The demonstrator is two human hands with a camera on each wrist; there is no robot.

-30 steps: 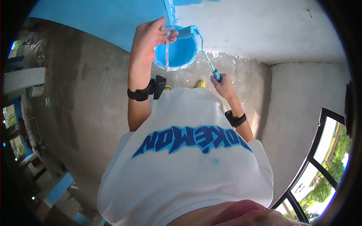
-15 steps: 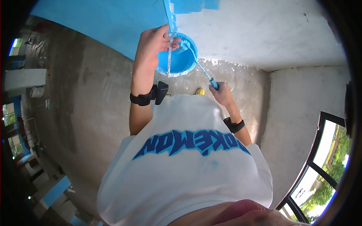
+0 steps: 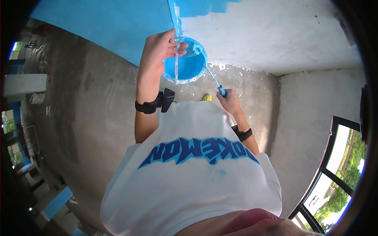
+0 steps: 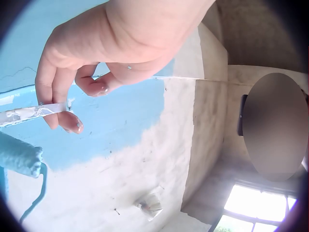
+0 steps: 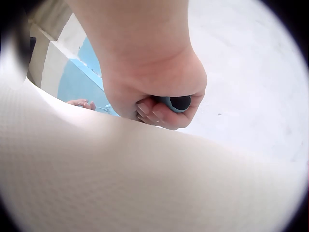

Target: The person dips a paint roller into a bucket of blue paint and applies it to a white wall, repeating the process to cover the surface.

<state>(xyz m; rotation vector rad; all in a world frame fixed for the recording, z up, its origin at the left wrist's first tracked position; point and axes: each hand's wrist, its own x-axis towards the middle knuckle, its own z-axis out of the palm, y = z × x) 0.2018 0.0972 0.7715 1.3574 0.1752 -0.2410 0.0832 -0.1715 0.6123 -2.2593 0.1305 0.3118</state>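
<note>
The left hand [image 3: 157, 57] has its fingers hooked round the paint-smeared handle strap [image 3: 176, 69] of a round bucket [image 3: 204, 65] with blue paint inside. In the left wrist view the strap [image 4: 29, 114] passes under the curled fingers of that hand [image 4: 104, 53]. The right hand [image 3: 229, 101] grips the blue handle [image 3: 221, 91] of a paint roller, whose wire frame [image 3: 211, 73] runs up into the bucket. The roller head [image 4: 21, 157] is coated in blue paint. In the right wrist view the right hand [image 5: 154, 87] is closed round the handle's end [image 5: 180, 103].
A partly blue, partly white wall [image 3: 252, 39] rises beyond the bucket, meeting a blue wall [image 3: 98, 23] at a corner. Below lies a stained concrete floor [image 3: 90, 98]. A black-framed window [image 3: 325, 169] is at the right; a yellow shoe [image 3: 207, 97] shows below the bucket.
The roller head has gone from above the bucket's rim down inside it, and the right hand has moved slightly down and left. The bucket and left hand appear a little lower in view.
</note>
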